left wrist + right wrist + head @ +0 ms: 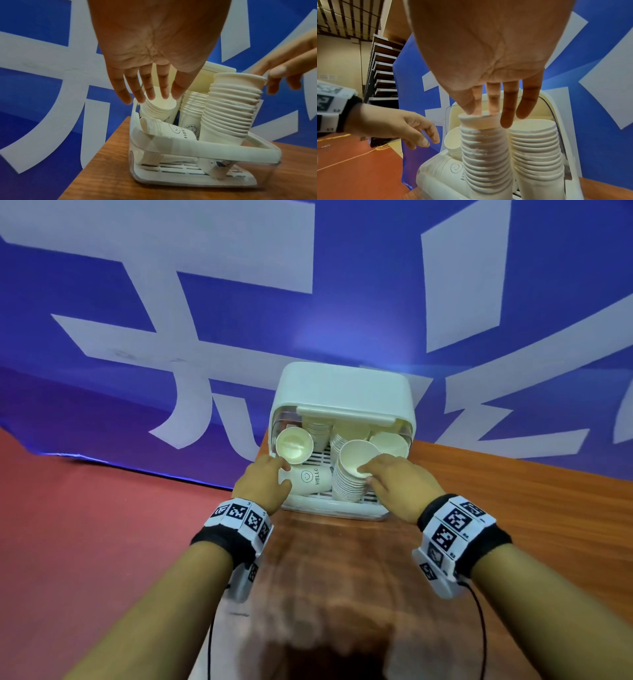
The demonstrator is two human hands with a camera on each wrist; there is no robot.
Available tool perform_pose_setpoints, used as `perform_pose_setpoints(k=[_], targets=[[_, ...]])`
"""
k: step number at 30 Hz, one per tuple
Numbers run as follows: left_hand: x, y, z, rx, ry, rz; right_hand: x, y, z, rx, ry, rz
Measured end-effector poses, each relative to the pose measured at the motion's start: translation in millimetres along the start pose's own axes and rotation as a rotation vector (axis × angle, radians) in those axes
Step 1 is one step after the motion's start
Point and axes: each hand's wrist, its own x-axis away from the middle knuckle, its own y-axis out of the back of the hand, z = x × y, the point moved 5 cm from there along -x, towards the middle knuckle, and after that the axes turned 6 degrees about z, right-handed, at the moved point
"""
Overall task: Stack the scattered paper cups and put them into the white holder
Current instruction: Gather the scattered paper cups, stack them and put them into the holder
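The white holder (337, 511) stands on the wooden table with its lid (346, 385) raised. Inside are several stacks of cream paper cups. My right hand (368, 472) pinches the rim of the top cup of the tall front stack (349, 484); in the right wrist view the thumb and fingers (467, 108) close on that rim (479, 119). A cup printed HELLO (313, 478) lies on its side at the front left. My left hand (286, 470) hovers over it with straight fingers (150, 93), just in front of the left stack (161, 108), holding nothing.
The holder sits close to the table's left edge (263, 542), with red floor (102, 542) beyond. A blue banner with white characters (342, 320) hangs right behind it. Bare wooden tabletop (342, 570) stretches toward me. Cables hang from both wrist bands.
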Motion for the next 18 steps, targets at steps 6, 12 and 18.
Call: perform_pose_setpoints(k=[6,12,18], targets=[[-9,1,4,-0.056,0.010,0.050,26,16,28,-0.100,0.073,-0.261],[-15,-3,14,-0.088,0.009,0.093,12,-14,85,-0.217,0.164,-0.099],[-26,-15,21,-0.117,-0.056,0.151,-44,-58,93,-0.243,0.015,0.030]])
